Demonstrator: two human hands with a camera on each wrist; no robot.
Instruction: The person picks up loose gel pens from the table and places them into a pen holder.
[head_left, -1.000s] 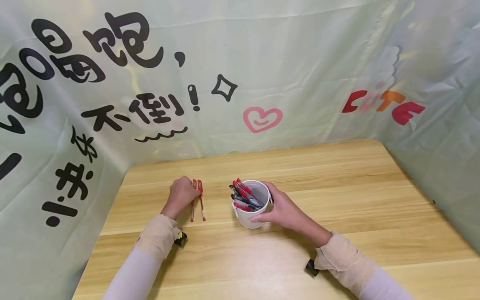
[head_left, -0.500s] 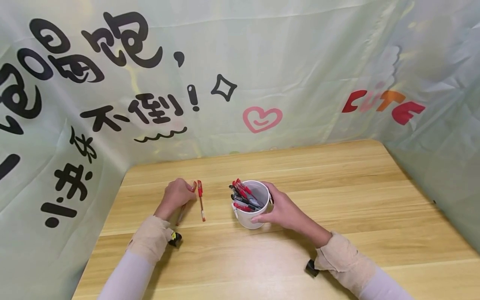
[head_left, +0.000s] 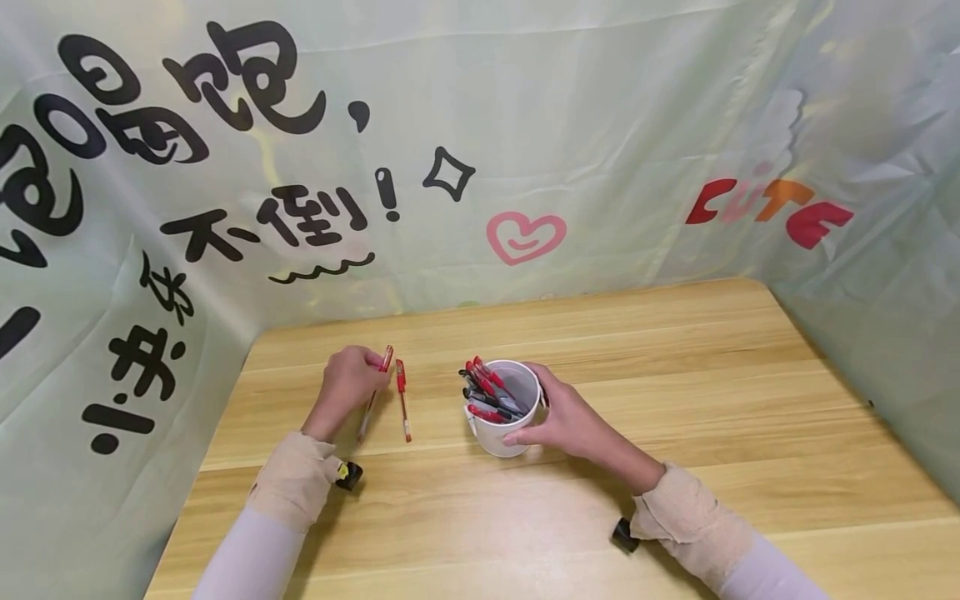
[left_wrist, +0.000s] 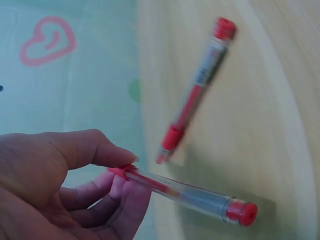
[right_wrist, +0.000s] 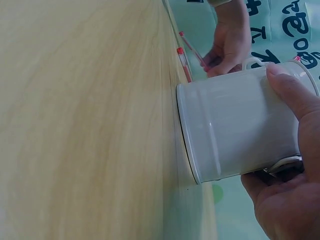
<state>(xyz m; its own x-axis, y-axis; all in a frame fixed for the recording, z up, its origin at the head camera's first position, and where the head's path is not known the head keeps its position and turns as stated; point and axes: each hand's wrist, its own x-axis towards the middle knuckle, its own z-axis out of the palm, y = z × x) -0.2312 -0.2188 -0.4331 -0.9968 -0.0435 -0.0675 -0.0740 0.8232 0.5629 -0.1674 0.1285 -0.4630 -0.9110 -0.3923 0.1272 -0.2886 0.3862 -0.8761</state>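
My left hand (head_left: 350, 385) pinches a red gel pen (left_wrist: 187, 195) near its red cap end, between thumb and fingers. The barrel is clear and slants toward me, held above the table in the left wrist view. Just to its right, a second red pen (head_left: 402, 400) lies on the wood, cap pointing away from me. With my right hand (head_left: 566, 417) I grip the right side of a white bucket (right_wrist: 235, 125), thumb on the near side and fingers behind. The bucket stands upright, and several red and black pens (head_left: 491, 392) lean in it toward the left.
The wooden table (head_left: 712, 400) reaches to a pale fabric backdrop (head_left: 615, 150) with black writing, a pink heart and coloured letters. Small side handles (right_wrist: 254, 63) stick out from the bucket. Black wrist cameras (head_left: 624, 536) are strapped to both forearms.
The left hand has taken hold of the left one of the two loose red pens, drawn it a little leftward and raised it. The right hand and bucket have stayed put.
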